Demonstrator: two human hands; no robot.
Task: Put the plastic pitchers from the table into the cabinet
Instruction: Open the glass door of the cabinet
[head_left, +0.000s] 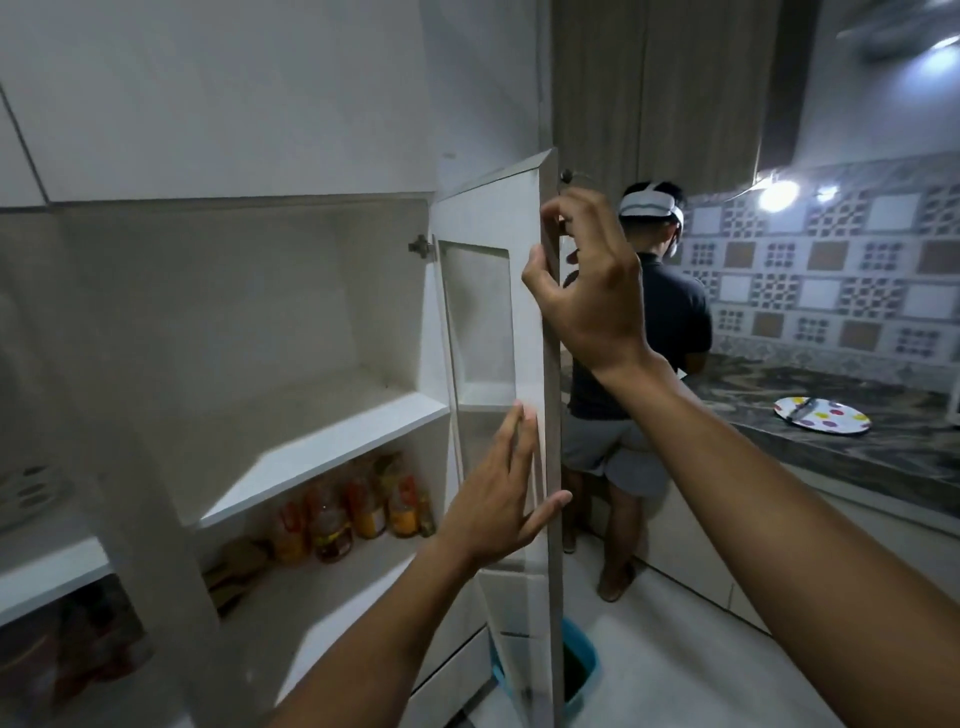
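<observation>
No pitchers in view. Cabinet (291, 332) open: upper shelf (332, 447) bare, lower one holds amber bottles (353, 512) (labels blurred). Door (524, 364) swung out, glass-panelled, edge-on. Left hand (506, 501) at 6 o'clock, fingers spread flat on door's inner face. Right hand (589, 291) at 12, fingers curled round door edge.

We see a dim room: a glaring lamp (777, 196) right of our raised right hand (587, 291), soft blur left of both hands, and bowed wide-angle edges.
</observation>
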